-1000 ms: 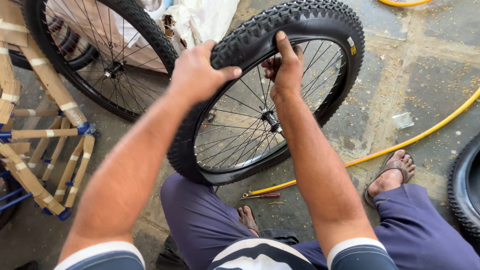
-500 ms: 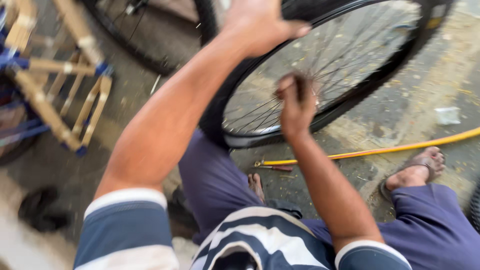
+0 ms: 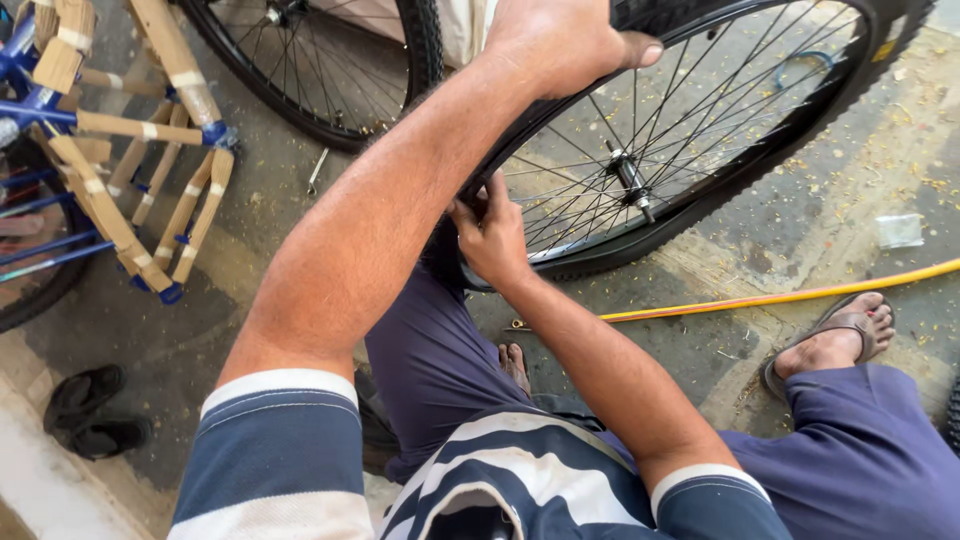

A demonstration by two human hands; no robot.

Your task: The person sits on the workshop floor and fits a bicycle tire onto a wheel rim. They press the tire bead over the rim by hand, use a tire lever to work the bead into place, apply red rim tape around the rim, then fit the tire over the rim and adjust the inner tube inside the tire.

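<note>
Black wheel [image 3: 700, 130], two hands [image 3: 560, 40] [image 3: 490, 235]

Even soft daylight, weak shadows, no glare, sharp focus throughout, slight wide-angle stretch at edges

The person's left arm stretches forward and up, nearly straight, its left hand [image 3: 560, 40] palm down with fingers curled over and the thumb pointing right. The right arm bends at the elbow and reaches forward lower down, its right hand [image 3: 490, 235] closed in a grip, knuckles facing the camera.
</note>
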